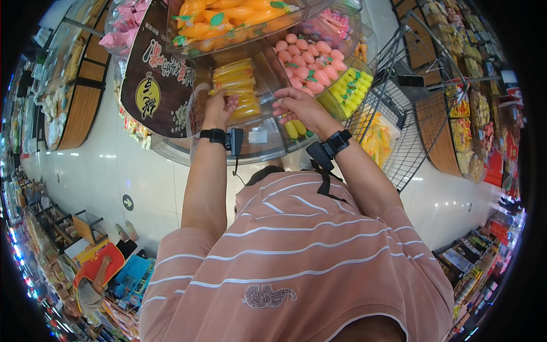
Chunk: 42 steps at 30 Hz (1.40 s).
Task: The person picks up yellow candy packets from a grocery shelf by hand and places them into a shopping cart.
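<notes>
A stack of yellow plastic-wrapped sticks (239, 77) lies in a compartment of a clear display bin. My left hand (221, 110) is at the left edge of this stack, fingers curled; whether it grips a stick is hidden. To the right of the stack, my right hand (297, 107) hovers with its fingers apart and nothing in them. Pink fruit-shaped packs with green leaves (310, 64) fill the compartment beyond my right hand. Yellow-green packs (351, 92) lie to their right, and a few yellow ones (295, 128) sit just below my right hand.
Orange packs (230, 19) fill a raised bin ahead. A dark printed sign (158, 81) covers the bin's left side. At right stands a wire shopping cart (410, 141) holding yellow bagged goods (376, 137). Wooden display stands flank both sides. Another person (96, 282) is at the lower left.
</notes>
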### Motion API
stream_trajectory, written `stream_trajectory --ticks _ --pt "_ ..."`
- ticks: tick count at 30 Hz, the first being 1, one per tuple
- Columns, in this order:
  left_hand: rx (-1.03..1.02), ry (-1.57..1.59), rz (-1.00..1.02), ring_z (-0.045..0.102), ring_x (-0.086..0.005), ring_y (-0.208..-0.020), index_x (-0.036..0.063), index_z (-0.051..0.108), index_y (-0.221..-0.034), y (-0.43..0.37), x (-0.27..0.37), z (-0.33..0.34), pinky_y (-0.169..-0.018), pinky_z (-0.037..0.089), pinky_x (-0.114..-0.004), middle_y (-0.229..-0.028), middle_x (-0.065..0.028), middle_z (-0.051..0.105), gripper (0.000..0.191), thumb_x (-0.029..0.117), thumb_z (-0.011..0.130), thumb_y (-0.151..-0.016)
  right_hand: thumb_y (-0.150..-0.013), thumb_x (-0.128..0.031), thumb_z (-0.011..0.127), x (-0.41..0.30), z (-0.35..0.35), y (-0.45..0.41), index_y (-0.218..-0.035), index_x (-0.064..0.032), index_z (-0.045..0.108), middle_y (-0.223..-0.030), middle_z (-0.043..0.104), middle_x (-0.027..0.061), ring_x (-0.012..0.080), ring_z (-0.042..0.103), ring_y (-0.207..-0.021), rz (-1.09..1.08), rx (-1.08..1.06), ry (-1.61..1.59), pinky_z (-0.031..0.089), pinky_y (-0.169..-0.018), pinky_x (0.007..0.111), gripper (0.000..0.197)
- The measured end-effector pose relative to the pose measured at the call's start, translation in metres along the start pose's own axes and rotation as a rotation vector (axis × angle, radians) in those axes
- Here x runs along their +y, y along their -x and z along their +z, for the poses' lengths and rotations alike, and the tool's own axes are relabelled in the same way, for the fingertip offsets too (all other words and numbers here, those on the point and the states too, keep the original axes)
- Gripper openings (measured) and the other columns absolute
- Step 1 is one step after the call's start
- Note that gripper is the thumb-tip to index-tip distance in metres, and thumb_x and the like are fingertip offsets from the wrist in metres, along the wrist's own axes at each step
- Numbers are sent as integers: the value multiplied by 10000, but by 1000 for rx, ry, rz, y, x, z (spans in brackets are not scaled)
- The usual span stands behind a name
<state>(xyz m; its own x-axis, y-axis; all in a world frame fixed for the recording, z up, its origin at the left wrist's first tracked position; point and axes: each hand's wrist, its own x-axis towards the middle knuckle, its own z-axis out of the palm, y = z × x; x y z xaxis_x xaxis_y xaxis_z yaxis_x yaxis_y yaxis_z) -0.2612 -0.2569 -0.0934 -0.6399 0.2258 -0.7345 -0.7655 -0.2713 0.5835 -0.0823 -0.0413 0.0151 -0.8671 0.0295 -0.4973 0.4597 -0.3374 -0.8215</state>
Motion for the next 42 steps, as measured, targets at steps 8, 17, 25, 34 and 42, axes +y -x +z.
stream_trajectory --ticks 8,17,25,34,42 --pt "-43 7 52 666 -321 -860 -104 484 -1187 -1 -9 -2 -722 620 -411 -950 -218 609 281 72 488 -968 -951 -150 594 -2 -16 12 -1250 6 509 -1061 641 126 204 682 -887 -8 39 -88 578 -700 322 348" --pt "-209 -138 102 650 -206 -942 44 600 -1129 66 8 33 -776 554 -320 -1032 -98 667 219 200 561 -980 -997 -201 544 -7 -80 34 -1224 -33 562 -1107 669 108 188 687 -953 -71 53 -258 578 -764 331 283" --pt "-450 -335 180 600 -117 -816 89 621 -1124 153 -16 97 -681 452 -257 -974 -13 667 282 334 585 -989 -979 -200 585 -22 -244 144 -1138 -5 595 -1029 687 117 195 687 -910 -348 437 -332 591 -761 334 252" --pt "-528 -609 47 598 -103 -811 62 596 -1159 179 -86 179 -651 443 -236 -970 -22 658 337 361 535 -1018 -909 -240 645 116 -380 237 -1019 -30 599 -932 629 49 138 627 -834 -44 945 -282 567 -744 274 241" --pt "-450 -697 -14 606 -122 -785 31 559 -1172 190 -146 221 -644 472 -239 -953 -54 656 332 323 546 -1013 -776 -456 731 222 -407 192 -1078 37 634 -1059 656 171 260 648 -936 407 720 166 525 -750 359 586"
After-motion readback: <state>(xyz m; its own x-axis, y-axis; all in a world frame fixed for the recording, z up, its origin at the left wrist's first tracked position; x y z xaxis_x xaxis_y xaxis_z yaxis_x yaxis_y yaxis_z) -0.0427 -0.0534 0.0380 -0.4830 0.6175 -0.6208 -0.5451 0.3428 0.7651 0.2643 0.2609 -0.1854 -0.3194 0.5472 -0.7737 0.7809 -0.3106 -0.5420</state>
